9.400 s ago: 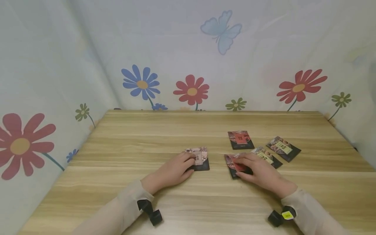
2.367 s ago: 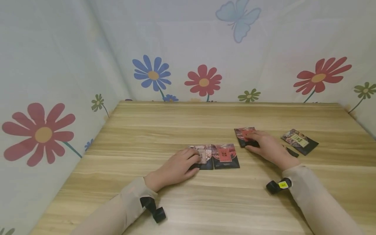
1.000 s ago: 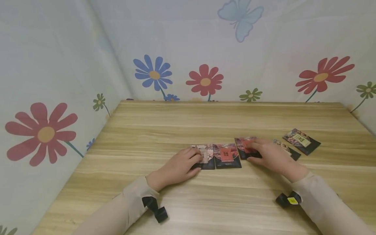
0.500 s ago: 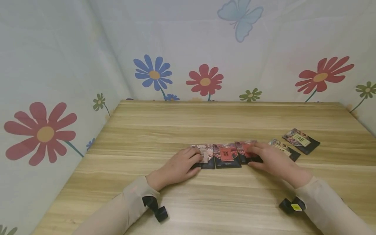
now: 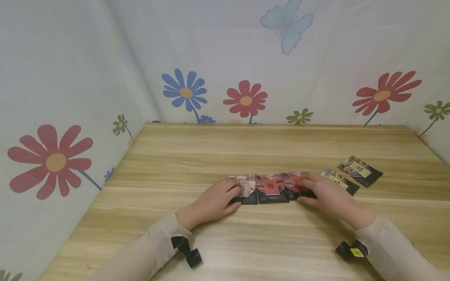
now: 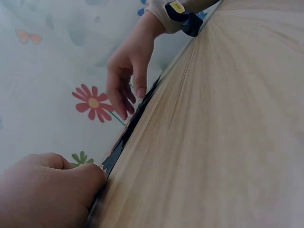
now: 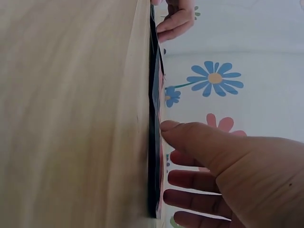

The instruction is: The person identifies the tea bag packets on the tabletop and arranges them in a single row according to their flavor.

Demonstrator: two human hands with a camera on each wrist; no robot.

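Three flat dark food packets lie side by side in a row in the head view. On the left one, a packet with a pale pink label (image 5: 250,189), the fingers of my left hand (image 5: 216,199) rest. A red-labelled packet (image 5: 272,188) lies in the middle, meeting its neighbours. My right hand (image 5: 332,199) touches the right-hand red-labelled packet (image 5: 293,182) and covers part of it. In the right wrist view, the thumb and fingers of this right hand (image 7: 213,166) are extended against the packets' top. The left wrist view shows my left hand (image 6: 52,190) low over the packets.
Two packets with yellow-green labels lie right of the row: the nearer packet (image 5: 351,188) partly behind my right hand, the farther packet (image 5: 361,171) at an angle. The wooden table (image 5: 211,148) ends at a flower-printed curtain (image 5: 211,47).
My right hand first slid one red-labelled packet left against the pink-labelled one. It then drew the second from the back toward me to the row's right end. My left hand stays on the pink-labelled packet.
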